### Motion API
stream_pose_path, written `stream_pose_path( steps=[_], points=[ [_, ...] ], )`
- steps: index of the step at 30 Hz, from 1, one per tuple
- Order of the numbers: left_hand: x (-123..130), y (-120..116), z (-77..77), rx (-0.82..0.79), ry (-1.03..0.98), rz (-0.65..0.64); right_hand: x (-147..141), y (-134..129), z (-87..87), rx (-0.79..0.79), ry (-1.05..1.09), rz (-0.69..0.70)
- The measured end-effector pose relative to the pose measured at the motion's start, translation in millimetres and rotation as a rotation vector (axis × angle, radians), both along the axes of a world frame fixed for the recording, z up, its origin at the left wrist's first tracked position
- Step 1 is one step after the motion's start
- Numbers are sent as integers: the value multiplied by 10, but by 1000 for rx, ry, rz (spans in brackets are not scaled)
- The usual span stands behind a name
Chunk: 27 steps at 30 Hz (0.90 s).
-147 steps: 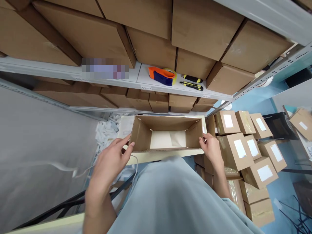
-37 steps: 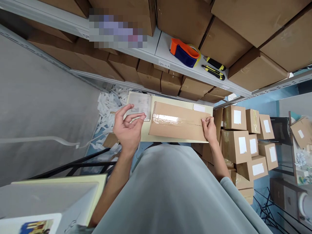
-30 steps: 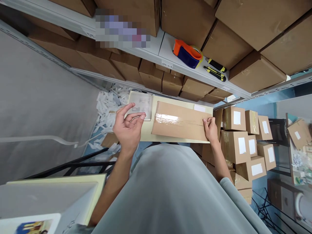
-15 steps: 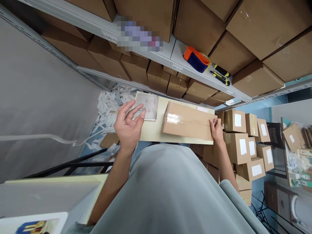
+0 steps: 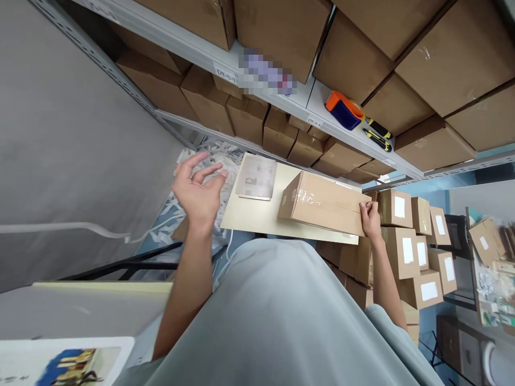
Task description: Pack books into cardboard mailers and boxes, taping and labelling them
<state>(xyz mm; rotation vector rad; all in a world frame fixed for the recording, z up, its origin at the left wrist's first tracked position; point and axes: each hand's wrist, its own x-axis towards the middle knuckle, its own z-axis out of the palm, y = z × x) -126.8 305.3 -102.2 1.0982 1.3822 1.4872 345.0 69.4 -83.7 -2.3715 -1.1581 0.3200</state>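
Observation:
A long brown cardboard box (image 5: pixel 325 206) with shiny tape at its left end lies on the pale yellow board (image 5: pixel 241 217). My right hand (image 5: pixel 370 217) grips the box's right end, with thumb and fingers bent at its edge. Away from the box, my left hand (image 5: pixel 199 187) is raised in the air left of the board, fingers apart and holding nothing. On the board's left part rests a flat grey-white packet of paper (image 5: pixel 257 178), nearer to my left hand than the box is.
Across the top, a metal shelf (image 5: pixel 273 91) bears cardboard boxes, an orange and blue tape dispenser (image 5: pixel 344 111) and two yellow-black cutters (image 5: pixel 378 134). Labelled boxes (image 5: pixel 406 252) are stacked at the right. Shredded paper (image 5: pixel 221 153) lies behind the board.
My left hand has moved left, off the paper packet and past the board's edge. The camera view has shifted, and my right hand remains on the box's right end.

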Motion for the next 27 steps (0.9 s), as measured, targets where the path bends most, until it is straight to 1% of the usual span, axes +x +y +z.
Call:
stream_pose_path(
  steps=[3, 7, 10, 13, 17, 22, 24, 25, 27],
  points=[
    [-141, 292, -35, -15, 54, 79, -8, 4, 7, 8, 2, 3],
    [-260, 686, 20, -32, 96, 148, -18, 8, 16, 8, 3, -2],
    [-344, 958, 72, -107, 175, 198, -19, 11, 16, 6, 2, -1],
    [-435, 1175, 96, -191, 241, 249, -17, 11, 10, 17, -3, 3],
    [-544, 1347, 90, -244, 271, 226, -19, 12, 7, 18, -2, -4],
    [-637, 1437, 43, -178, 348, 132, -27, 10, 12, 8, -3, -11],
    [-658, 1469, 9, -193, 382, 102, -32, 5, 14, 6, 2, -11],
    [-664, 1486, -10, -201, 378, 99, -36, 2, 15, 6, 5, -11],
    [-667, 1521, -49, -139, 293, 64, -45, 0, 17, 7, 10, -11]
  ],
)
